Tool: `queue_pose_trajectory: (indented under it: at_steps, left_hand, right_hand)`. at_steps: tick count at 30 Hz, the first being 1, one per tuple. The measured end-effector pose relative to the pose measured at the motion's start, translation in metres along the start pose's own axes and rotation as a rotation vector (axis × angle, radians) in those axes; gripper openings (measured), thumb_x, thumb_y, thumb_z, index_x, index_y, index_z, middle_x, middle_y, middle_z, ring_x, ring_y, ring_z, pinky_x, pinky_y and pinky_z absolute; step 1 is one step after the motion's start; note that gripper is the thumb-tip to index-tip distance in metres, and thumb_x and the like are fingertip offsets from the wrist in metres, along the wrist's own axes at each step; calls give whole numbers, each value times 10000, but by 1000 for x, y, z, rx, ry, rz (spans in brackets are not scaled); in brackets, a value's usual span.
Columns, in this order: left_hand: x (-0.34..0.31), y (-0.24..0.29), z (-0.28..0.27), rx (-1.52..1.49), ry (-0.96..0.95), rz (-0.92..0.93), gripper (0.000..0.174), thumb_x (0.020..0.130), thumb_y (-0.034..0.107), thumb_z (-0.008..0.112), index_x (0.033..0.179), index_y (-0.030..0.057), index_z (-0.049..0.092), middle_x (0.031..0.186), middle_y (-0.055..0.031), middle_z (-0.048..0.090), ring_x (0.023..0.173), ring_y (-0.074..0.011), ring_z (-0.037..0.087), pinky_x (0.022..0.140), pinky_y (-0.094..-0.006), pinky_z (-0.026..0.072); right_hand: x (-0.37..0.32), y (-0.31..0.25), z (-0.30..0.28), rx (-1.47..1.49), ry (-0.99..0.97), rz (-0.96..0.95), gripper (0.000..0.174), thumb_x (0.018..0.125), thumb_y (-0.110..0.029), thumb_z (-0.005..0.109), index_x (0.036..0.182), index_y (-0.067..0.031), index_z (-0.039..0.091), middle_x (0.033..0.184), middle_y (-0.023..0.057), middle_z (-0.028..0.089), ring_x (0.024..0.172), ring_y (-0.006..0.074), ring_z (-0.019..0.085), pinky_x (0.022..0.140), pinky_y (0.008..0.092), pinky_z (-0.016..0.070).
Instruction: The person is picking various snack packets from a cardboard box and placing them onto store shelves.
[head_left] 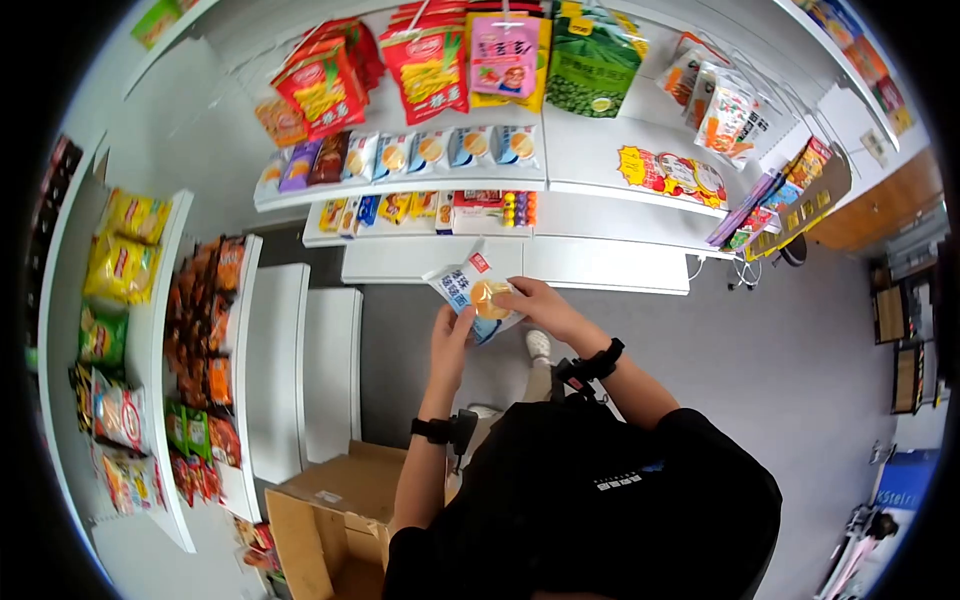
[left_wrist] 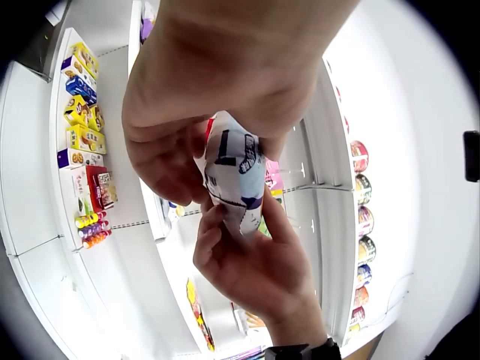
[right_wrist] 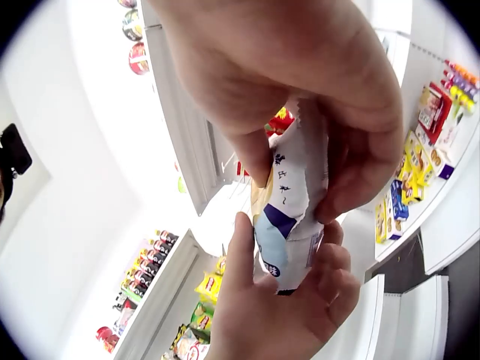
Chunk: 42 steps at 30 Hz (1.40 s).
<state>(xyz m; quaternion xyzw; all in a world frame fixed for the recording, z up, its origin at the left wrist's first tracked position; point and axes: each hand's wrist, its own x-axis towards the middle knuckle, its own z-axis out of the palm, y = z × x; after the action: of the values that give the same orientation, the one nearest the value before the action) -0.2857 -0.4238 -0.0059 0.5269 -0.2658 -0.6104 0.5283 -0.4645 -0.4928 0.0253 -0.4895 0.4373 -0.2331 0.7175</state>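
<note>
Both hands hold one white and blue snack packet (head_left: 470,287) with a round yellow biscuit-like picture, in front of the shelves. My left hand (head_left: 449,338) grips its lower left side, thumb on the printed front. On the opposite side my right hand (head_left: 540,305) pinches it, thumb over the round picture. Seen edge-on in the left wrist view, the packet (left_wrist: 237,169) lies between the two hands. In the right wrist view, fingers of both hands wrap the packet (right_wrist: 291,199) from either side. A row of similar packets (head_left: 430,152) stands on the shelf ahead.
Red snack bags (head_left: 425,70) and a green bag (head_left: 597,62) hang above the packet row. Small boxes (head_left: 395,208) fill part of the lower shelf. Chip bags (head_left: 122,265) line the left shelves. An open cardboard box (head_left: 345,480) stands on the floor at the lower left.
</note>
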Motion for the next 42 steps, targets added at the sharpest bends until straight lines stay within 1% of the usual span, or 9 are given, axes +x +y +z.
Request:
queue_pose_trajectory:
  at_steps: [4, 9, 14, 16, 21, 27, 33, 36, 42]
  left_hand:
    - [36, 8, 40, 115, -101, 33, 326, 901, 318, 571, 1110, 70, 544, 992, -13, 614, 855, -79, 591, 718, -208, 460]
    - [87, 16, 107, 164, -146, 19, 340, 894, 321, 578, 1119, 67, 560, 981, -4, 626, 874, -76, 586, 753, -226, 449]
    - [126, 8, 147, 217, -115, 24, 434, 885, 302, 584, 1210, 21, 521, 1062, -44, 610, 934, -128, 578, 789, -272, 461]
    - [128, 10, 150, 169, -49, 13, 450, 886, 292, 583, 1230, 13, 506, 1085, -58, 601, 941, -144, 576, 802, -282, 468]
    - [122, 2, 123, 107, 165, -13, 444, 887, 293, 595, 1223, 15, 509, 1101, -68, 591, 941, -147, 571, 813, -290, 477]
    - [91, -1, 91, 35, 357, -9, 442, 888, 291, 591, 1226, 21, 505, 1120, -81, 577, 930, -153, 561, 818, -295, 468]
    - [81, -9, 76, -23, 415, -2, 438, 893, 326, 584, 1213, 39, 503, 1102, -60, 573, 926, -145, 558, 806, -291, 461]
    - [76, -9, 66, -55, 417, 12, 438, 894, 334, 580, 1211, 42, 504, 1107, -60, 569, 936, -148, 554, 811, -292, 458]
    - [61, 0, 26, -92, 415, 46, 426, 899, 327, 571, 1209, 42, 508, 1110, -60, 568, 937, -146, 559, 810, -292, 460]
  right_hand:
    - [-2, -2, -46, 125, 37, -17, 521, 832, -347, 641, 1202, -3, 515, 1060, 83, 594, 932, 143, 577, 717, 276, 493]
    - [10, -14, -122, 194, 86, -85, 548, 840, -360, 618, 1228, 3, 483, 1092, 94, 569, 937, 156, 576, 752, 283, 498]
    - [47, -12, -200, 290, 115, 20, 487, 838, -329, 603, 1188, -4, 509, 1031, 77, 580, 869, 154, 580, 761, 281, 487]
    - [70, -8, -224, 361, 108, 61, 451, 840, -328, 600, 1153, -11, 528, 999, 67, 582, 846, 150, 578, 751, 274, 483]
    - [151, 10, -289, 659, 166, 104, 244, 807, -218, 665, 979, -69, 577, 831, 46, 561, 674, 146, 526, 605, 245, 457]
    - [229, 8, -311, 724, 361, 177, 235, 840, -241, 654, 994, -85, 569, 850, 52, 557, 735, 162, 561, 591, 259, 469]
    - [257, 11, -300, 517, 496, 133, 376, 806, -343, 687, 1054, -93, 559, 843, 51, 579, 692, 143, 589, 559, 257, 482]
    - [252, 3, -295, 242, 533, 136, 567, 774, -417, 701, 1203, -107, 498, 858, 65, 584, 639, 146, 593, 538, 259, 481]
    - [230, 2, -289, 161, 684, 141, 937, 690, -522, 736, 1402, -126, 274, 1016, 119, 543, 663, 196, 605, 493, 285, 472]
